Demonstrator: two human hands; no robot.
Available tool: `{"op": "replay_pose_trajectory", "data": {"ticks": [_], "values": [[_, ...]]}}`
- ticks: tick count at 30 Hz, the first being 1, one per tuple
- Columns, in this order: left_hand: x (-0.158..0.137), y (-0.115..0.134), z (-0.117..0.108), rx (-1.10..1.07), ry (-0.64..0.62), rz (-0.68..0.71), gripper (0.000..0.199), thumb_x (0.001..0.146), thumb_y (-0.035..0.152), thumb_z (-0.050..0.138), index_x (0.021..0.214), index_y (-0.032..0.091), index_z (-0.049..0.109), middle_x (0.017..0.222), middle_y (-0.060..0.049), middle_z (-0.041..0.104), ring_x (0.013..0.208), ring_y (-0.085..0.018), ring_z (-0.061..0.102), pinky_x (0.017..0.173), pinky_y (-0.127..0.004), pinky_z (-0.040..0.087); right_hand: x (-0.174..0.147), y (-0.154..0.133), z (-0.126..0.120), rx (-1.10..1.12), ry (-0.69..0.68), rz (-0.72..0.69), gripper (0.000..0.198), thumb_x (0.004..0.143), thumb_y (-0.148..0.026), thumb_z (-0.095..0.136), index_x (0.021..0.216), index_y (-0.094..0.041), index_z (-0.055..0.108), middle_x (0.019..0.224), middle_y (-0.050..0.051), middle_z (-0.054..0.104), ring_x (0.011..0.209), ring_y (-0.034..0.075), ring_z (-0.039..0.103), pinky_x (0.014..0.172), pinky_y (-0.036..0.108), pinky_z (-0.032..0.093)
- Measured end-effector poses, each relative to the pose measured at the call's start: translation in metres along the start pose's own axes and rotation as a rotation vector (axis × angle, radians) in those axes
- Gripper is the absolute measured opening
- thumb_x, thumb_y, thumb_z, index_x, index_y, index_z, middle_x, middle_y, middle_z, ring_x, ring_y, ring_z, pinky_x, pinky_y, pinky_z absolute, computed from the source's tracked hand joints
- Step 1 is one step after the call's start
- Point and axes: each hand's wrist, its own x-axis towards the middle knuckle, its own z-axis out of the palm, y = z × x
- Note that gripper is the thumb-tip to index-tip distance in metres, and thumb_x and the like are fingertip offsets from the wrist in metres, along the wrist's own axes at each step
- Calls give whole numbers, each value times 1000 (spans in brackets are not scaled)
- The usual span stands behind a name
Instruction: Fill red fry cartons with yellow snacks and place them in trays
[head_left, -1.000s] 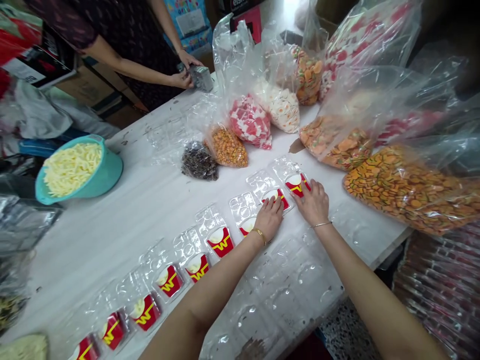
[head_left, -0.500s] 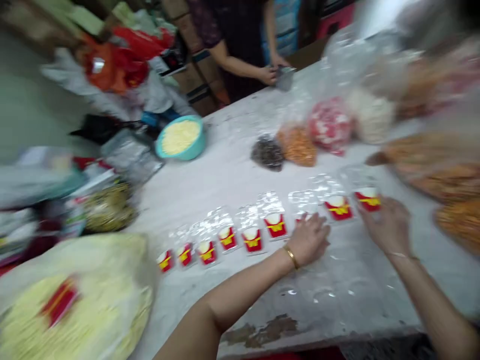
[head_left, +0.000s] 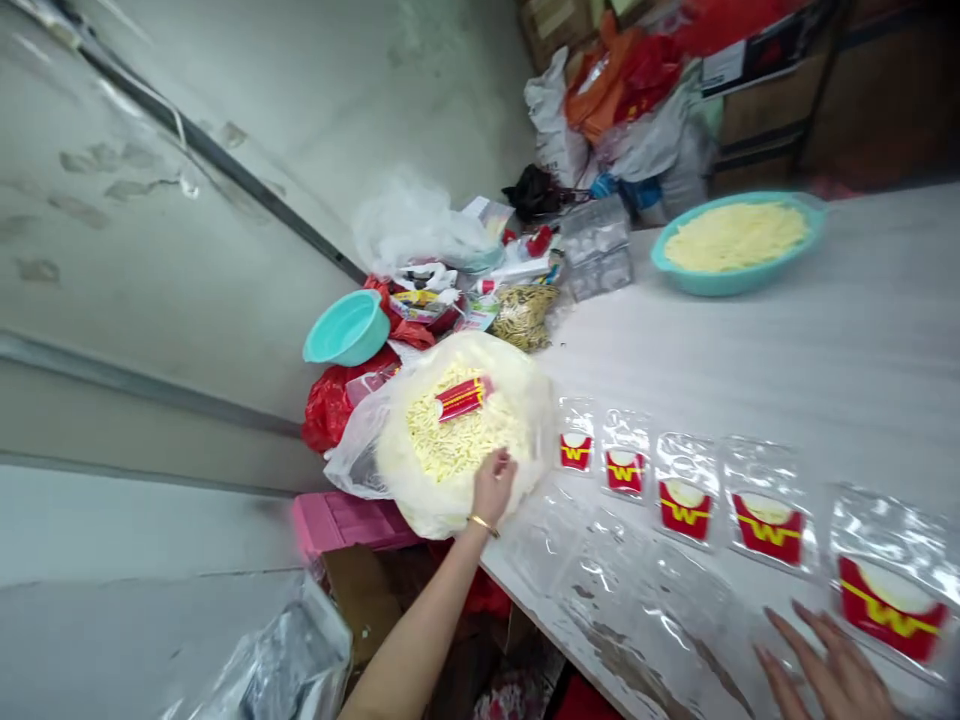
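Observation:
My left hand (head_left: 493,488), a gold bangle at its wrist, hovers at the near right side of a large plastic bag (head_left: 536,400) filled with small pale yellow pieces (head_left: 450,445). Its fingers are loosely bent and slightly apart, with nothing visible in them. A stack of flat red and yellow cartons (head_left: 460,400) lies on the pieces, beyond my fingertips. At the lower right, my right hand (head_left: 829,665) is spread low over the table, close to a clear pouch (head_left: 892,600) holding a red carton with a yellow W. Several similar pouches (head_left: 686,500) form a row leftward.
A turquoise basin (head_left: 739,280) of pale yellow pieces stands farther back on the white table (head_left: 885,370). An empty turquoise basin (head_left: 345,335) sits left of the bag, above a pink box (head_left: 345,525). Clear empty pouches (head_left: 600,570) lie along the near edge.
The view has swung left. My left hand has left the pouch row and reached the big bag. My right hand has come off the pouch it was touching at the row's right end.

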Motion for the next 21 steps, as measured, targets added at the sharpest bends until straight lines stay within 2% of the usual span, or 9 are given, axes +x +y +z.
{"op": "replay_pose_trajectory", "data": {"ticks": [2, 4, 6, 8, 11, 15, 18, 21], "values": [[62, -41, -42, 12, 142, -143, 27, 79, 24, 56, 103, 14, 62, 92, -7, 67, 81, -16, 63, 79, -30, 49, 10, -35, 40, 1, -94, -116, 39, 85, -40, 51, 120, -24, 54, 126, 14, 53, 123, 39, 45, 91, 58, 43], [115, -73, -71, 17, 197, -235, 23, 78, 26, 56, 96, 13, 64, 86, -7, 66, 79, -17, 62, 76, -30, 48, 23, -70, 72, -8, -150, -166, 40, 86, -38, 50, 124, -24, 51, 130, 14, 51, 124, 38, 43, 92, 57, 44], [154, -97, -87, 12, 188, -294, 19, 76, 30, 59, 85, 14, 65, 76, -5, 66, 76, -17, 62, 72, -29, 47, 38, -105, 98, -8, -160, -160, 40, 87, -38, 50, 125, -25, 50, 132, 13, 49, 124, 36, 44, 94, 57, 43], [177, -113, -92, 0, 151, -316, 16, 73, 32, 63, 76, 16, 66, 69, -2, 65, 74, -18, 62, 69, -27, 45, 49, -138, 121, 1, -167, -147, 40, 88, -40, 50, 125, -25, 50, 132, 13, 49, 124, 35, 44, 96, 57, 42], [189, -127, -96, -22, 98, -297, 12, 67, 30, 69, 67, 18, 65, 68, -1, 64, 76, -18, 61, 69, -26, 43, 63, -183, 152, 9, -190, -129, 36, 89, -38, 50, 122, -24, 51, 131, 13, 49, 126, 34, 42, 97, 56, 42], [181, -140, -107, -51, 73, -240, 9, 66, 27, 70, 64, 19, 66, 74, -1, 63, 79, -17, 59, 72, -26, 42, 96, -241, 193, 14, -266, -181, 33, 90, -33, 51, 121, -23, 52, 130, 12, 49, 126, 29, 42, 99, 51, 43], [164, -145, -114, -77, 62, -189, 9, 68, 26, 68, 64, 19, 66, 78, -2, 61, 78, -15, 57, 74, -26, 42, 145, -291, 231, -7, -369, -307, 41, 90, -33, 50, 129, -22, 46, 134, 11, 47, 131, 28, 36, 103, 47, 40], [144, -145, -117, -106, 52, -147, 9, 71, 26, 66, 65, 19, 65, 78, -2, 60, 76, -14, 56, 75, -27, 42, 203, -342, 277, -93, -443, -452, 63, 87, -36, 54, 142, -18, 31, 144, 14, 37, 138, 32, 25, 108, 51, 31]]}}
